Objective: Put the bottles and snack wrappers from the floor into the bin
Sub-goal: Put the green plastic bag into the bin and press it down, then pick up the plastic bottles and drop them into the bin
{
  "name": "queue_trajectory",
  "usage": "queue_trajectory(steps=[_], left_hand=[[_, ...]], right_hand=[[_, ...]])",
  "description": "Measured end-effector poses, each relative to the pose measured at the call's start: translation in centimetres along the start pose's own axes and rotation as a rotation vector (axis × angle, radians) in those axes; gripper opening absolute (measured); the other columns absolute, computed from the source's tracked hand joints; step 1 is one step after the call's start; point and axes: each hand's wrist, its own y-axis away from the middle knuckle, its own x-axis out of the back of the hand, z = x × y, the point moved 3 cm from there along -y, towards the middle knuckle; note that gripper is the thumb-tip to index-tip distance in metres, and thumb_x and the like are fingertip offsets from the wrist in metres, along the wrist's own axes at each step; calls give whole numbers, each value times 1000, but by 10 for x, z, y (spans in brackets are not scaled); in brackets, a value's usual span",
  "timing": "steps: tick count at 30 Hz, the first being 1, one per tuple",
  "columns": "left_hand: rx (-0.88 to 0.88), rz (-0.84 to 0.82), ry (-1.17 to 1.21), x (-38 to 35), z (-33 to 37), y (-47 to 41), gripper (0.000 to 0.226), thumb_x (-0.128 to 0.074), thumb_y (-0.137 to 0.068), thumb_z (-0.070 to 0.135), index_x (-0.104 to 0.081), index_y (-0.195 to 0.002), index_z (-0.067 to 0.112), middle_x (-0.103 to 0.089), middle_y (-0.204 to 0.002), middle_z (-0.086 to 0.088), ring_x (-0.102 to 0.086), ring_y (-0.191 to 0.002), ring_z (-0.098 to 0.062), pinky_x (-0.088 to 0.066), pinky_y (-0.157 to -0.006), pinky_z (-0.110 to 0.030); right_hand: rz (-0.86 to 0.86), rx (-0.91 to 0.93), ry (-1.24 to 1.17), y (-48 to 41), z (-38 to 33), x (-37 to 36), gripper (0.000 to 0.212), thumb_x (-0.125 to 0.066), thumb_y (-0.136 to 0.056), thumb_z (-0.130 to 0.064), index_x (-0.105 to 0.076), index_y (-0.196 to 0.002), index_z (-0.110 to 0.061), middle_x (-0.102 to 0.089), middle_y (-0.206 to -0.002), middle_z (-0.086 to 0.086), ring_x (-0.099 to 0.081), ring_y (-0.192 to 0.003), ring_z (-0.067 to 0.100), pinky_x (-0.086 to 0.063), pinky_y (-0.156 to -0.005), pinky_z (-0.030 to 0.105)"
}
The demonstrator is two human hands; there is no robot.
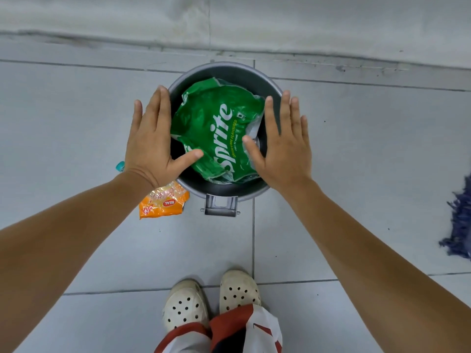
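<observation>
With the Sprite wrapper point(216, 131) lying in the bin point(224, 70), I hold both hands, left point(150, 141) and right point(285, 146), over it, fingers spread and empty; next I judge comes the orange wrapper point(164, 202) on the floor point(76, 123) beside the bin.

A Sprite wrapper point(216, 131) is seen in the bin point(224, 68); a snack wrapper point(163, 203) is left lying beside it on the floor point(76, 110).
</observation>
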Motion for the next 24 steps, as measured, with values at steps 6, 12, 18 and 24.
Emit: queue_trajectory(steps=[6,12,18,24], left_hand=[[327,313,271,-6,-30,18,68,-25,-98,45,-23,-151,2,-21,-158,-21,-16,-148,-30,-10,-121,-53],[702,-66,27,-60,-64,65,52,-45,-97,26,-32,-147,28,-9,-160,-20,-17,-145,-42,-23,-118,-51],[986,-236,65,-98,-77,83,64,-50,-96,23,-19,-150,35,7,-163,-10,-43,-127,-46,-45,-100,-53],[1012,-203,257,-102,-87,81,51,-49,-92,7,-39,-139,24,7,-163,-10,-56,-112,-49,-50,-94,-52]], right_hand=[[21,14,-5,0,0,-2,78,-22,-95,-61,-8,-153,-11,-1,-160,17,2,-147,32,-3,-119,47],[25,14,19,-1,-2,-3,78,-19,-94,-63,-8,-153,-14,0,-159,19,3,-147,34,-3,-119,48],[51,34,10,-2,-2,-3,74,-23,-96,-60,-12,-153,-14,-1,-159,21,2,-147,35,-5,-118,48],[93,49,-9,-2,0,-5,73,-29,-96,-58,-17,-152,-14,-4,-158,23,0,-146,36,-7,-119,48]])
